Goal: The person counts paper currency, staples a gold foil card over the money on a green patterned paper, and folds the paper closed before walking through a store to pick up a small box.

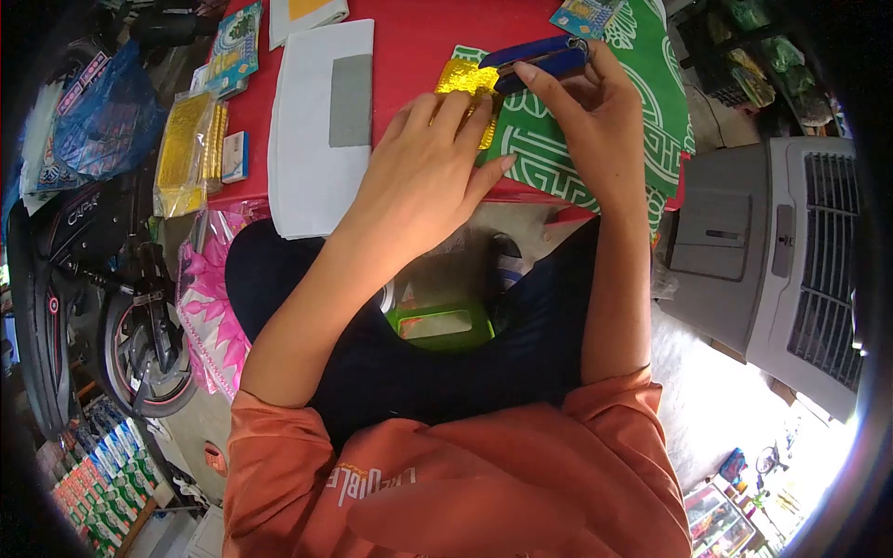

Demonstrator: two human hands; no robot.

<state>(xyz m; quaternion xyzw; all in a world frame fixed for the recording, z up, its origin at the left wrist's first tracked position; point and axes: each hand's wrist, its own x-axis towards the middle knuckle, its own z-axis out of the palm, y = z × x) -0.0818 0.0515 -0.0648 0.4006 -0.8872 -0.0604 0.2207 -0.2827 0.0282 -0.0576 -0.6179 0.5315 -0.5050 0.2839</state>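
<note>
My right hand [595, 107] grips a blue stapler [535, 48], its jaws apart and facing left over the edge of a shiny gold foil sheet [465, 76]. My left hand [428, 153] lies over the lower part of that foil with its fingers laid down and its thumb stretched out to the right, covering some of the foil. Beneath the foil and both hands are green sheets with a white pattern [549, 158]. Left of my left hand rests a folded white sheet [307, 121] with a grey rectangle [351, 102] on it.
Everything sits on a red table [405, 51]. Plastic-wrapped gold packs [186, 153] and blue printed cards [237, 46] line its left side. A grey air cooler [744, 232] stands right, a motorbike [139, 325] left. Below, a green tray [437, 325] shows between the legs.
</note>
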